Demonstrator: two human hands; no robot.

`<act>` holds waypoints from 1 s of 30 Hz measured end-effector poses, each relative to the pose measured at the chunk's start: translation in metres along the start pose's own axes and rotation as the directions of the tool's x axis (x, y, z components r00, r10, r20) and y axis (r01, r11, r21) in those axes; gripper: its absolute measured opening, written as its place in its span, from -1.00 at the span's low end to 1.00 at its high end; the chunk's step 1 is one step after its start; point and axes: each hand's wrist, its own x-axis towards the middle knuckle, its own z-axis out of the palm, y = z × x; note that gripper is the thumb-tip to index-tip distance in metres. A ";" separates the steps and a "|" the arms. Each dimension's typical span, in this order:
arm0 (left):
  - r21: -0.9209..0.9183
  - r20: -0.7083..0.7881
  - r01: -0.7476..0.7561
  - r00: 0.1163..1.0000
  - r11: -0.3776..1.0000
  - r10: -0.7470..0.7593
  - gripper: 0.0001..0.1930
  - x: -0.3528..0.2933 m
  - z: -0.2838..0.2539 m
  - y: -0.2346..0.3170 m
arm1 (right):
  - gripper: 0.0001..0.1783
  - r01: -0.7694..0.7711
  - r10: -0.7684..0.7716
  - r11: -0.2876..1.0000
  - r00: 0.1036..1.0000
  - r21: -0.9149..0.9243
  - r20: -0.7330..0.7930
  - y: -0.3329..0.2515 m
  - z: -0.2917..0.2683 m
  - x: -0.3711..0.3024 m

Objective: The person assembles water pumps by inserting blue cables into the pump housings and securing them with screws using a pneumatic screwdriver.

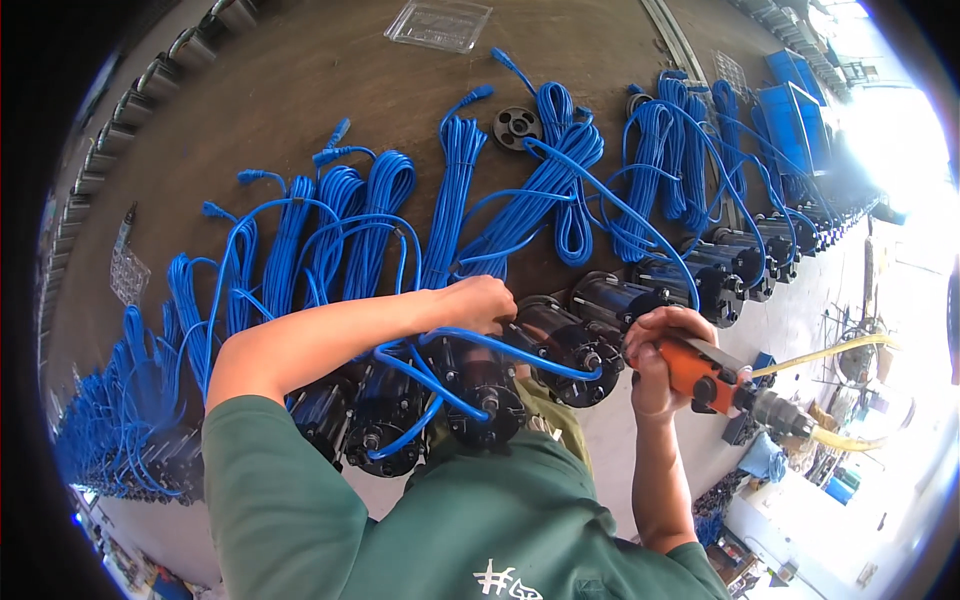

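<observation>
Orange power tool (705,375): one, at right of centre in the frame, its metal nose pointing right and slightly down. Yellow hose (830,354): two stretches visible near it. Black cylinders (478,375): three nearest the torso at lower centre, each with a blue cable (540,358) running to its end face; row continues left and right, too crowded to count. Worktop (300,75): one dark, holed disc (518,128) at upper centre, one clear tray (438,25) at top, bundled blue cables between. Blue bins (790,125): two distinguishable, upper right.

Right hand (660,350): forearm upright from the lower edge, fingers wrapped around the tool's body. Left hand (474,303): elbow bent at left, forearm crossing rightward to centre, fingers curled behind the middle cylinder; cannot tell whether they grasp anything.
</observation>
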 end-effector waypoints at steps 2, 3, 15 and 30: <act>0.045 -0.030 -0.057 0.998 0.997 0.058 -0.88 0.002 0.004 0.004 | -0.58 0.038 -0.038 0.999 0.999 -0.037 0.009 -0.023 -0.009 -0.002; 0.116 -0.041 -0.069 0.996 0.991 0.074 -0.89 0.005 0.006 0.005 | -0.60 0.049 -0.048 0.999 0.998 -0.013 0.035 -0.040 -0.011 -0.001; -0.007 -0.288 -0.135 0.949 0.991 0.127 -0.88 -0.003 0.019 -0.002 | -0.68 0.267 -0.271 0.961 0.864 0.071 0.424 -0.025 0.034 -0.013; 0.275 -0.313 0.059 0.949 0.960 0.031 -0.84 -0.013 -0.019 0.004 | -0.83 0.173 -0.168 0.984 0.783 0.049 0.599 -0.008 0.025 -0.007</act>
